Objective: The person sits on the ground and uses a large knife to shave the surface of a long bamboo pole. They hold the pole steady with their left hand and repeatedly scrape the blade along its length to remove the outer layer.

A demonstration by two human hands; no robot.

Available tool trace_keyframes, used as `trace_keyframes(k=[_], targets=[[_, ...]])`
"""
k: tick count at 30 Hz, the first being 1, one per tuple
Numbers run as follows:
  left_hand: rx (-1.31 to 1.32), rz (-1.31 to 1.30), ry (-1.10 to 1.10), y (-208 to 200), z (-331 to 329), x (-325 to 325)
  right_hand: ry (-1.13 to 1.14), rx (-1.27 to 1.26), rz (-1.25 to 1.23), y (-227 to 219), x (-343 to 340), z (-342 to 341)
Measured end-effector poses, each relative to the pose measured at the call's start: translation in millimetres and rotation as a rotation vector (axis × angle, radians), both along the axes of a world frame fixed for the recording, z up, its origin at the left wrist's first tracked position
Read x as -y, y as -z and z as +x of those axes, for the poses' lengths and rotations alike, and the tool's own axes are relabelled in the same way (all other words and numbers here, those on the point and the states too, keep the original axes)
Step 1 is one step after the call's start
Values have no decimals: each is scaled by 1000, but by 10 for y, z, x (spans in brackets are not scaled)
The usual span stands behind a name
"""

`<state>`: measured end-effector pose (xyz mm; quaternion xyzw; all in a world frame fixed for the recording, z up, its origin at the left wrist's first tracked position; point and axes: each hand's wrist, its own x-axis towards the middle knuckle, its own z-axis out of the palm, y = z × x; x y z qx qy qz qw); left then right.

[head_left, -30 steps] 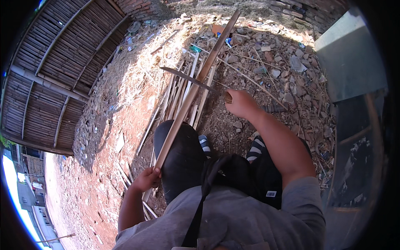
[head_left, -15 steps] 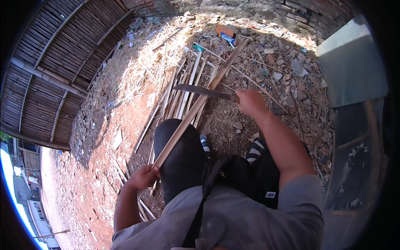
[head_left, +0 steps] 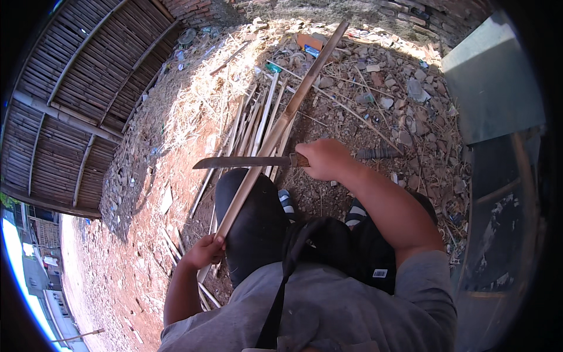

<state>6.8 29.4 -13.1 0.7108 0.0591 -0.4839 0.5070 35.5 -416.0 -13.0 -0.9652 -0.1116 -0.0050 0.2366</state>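
A long split bamboo strip slants across my left knee, from the lower left up toward the rubble. My left hand is closed round its near end. In my right hand is the wooden handle of a machete, its dark blade pointing left and crossing over the strip just above the knee. Whether the edge touches the bamboo I cannot tell. Beneath, several pale bamboo strips lie in a loose bundle on the ground beyond my knee.
More cut strips lie by my left arm. A bamboo-slat wall leans at the left; a greyish panel stands at the right. Stones and rubble cover the far ground before a brick wall. A dark ribbed object lies beyond my right wrist.
My right hand has drawn the machete nearer and to the left, down along the strip. The strip's far end has risen, while my left hand keeps its grip.
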Motion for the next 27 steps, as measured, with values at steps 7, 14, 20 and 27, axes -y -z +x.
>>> trace_keyframes(k=[7,14,20,27], targets=[[60,115,63,-177,52,153,317,138,-189,564,655,127],[15,48,7,-111,-7,131,244,-94,319,547,699,242],[15,0,-8,-17,-1,66,204,81,289,344,282,104],[18,41,45,-54,-29,-37,169,212,-200,554,488,102]])
